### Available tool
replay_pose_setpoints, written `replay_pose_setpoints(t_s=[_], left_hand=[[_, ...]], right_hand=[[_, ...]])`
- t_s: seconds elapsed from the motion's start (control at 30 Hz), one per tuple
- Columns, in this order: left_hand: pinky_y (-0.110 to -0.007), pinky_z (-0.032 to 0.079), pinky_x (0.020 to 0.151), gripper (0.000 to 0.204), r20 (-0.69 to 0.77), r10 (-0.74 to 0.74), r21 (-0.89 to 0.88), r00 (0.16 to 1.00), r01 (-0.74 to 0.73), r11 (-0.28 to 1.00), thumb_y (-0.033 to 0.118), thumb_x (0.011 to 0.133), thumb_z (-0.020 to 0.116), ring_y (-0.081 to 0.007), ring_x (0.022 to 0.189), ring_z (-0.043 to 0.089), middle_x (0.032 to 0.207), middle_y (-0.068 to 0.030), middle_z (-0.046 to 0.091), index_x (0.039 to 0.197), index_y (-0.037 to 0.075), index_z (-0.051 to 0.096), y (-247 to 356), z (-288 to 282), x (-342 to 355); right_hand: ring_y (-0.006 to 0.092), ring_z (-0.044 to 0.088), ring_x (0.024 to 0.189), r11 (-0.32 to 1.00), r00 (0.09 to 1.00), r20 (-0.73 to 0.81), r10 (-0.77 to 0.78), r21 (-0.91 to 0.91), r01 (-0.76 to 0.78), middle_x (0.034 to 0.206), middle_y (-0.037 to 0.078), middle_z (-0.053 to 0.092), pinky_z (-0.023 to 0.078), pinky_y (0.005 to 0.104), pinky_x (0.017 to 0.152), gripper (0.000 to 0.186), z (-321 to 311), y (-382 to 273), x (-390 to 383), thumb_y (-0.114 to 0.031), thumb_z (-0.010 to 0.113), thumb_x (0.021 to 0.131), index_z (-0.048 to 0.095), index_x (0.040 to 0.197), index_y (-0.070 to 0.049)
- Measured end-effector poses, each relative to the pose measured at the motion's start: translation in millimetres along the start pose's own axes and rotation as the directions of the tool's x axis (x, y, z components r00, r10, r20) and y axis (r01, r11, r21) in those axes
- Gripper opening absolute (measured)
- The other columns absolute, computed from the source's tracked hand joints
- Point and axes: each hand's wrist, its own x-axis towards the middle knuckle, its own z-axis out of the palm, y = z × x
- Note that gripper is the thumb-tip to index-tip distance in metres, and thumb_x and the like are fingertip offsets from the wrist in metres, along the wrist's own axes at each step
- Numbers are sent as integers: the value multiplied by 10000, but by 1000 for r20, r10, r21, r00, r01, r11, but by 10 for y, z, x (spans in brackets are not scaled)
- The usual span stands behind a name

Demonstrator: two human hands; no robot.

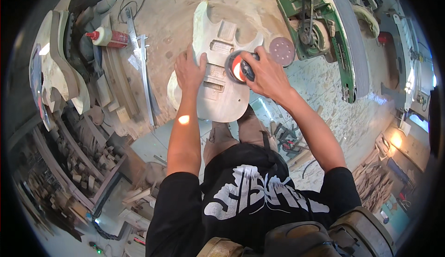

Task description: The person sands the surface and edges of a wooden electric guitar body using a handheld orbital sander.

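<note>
passage is allowed over the table [164, 18] between the guitar body [217, 59] and the metal caliper [146, 74], beyond which the glue bottle [112, 38] stands. the body's left edge is blocked by the left hand [190, 72], its right by the sander [239, 67] and right hand [269, 74]; farther right, way is barred by the green machine [320, 32].

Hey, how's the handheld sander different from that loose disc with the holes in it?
The handheld sander is thick, with a black grip and orange-red top, while the loose disc is thin, flat and purplish brown. The right hand grips the sander on the guitar body; the disc lies to the body's right, with no hand on it. Both look round in outline.
</note>
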Motion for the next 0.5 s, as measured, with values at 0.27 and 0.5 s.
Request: replay_pose_setpoints(t_s=[0.27,0.5], left_hand=[[-497,448,1083,693,-23,1,-6,1000,-1,1000,481,996,681,-377,1230,586,1267,-210,651,1560,99,552,17,3,-34],[-515,455,1087,690,10,-16,22,1000,16,1000,480,1013,655,-390,1241,599,1305,-223,651,1572,93,539,39,9,-17]], right_hand=[[482,689,983,999,998,32,45,-30,-44,1179,198,534,583,564,769,567,-41,180,-131,-232,824,876,572,1382,-196],[495,693,987,989,993,46,106,-105,-101,1190,217,533,576,569,768,550,-153,193,-102,-270,840,878,578,1355,-186]])
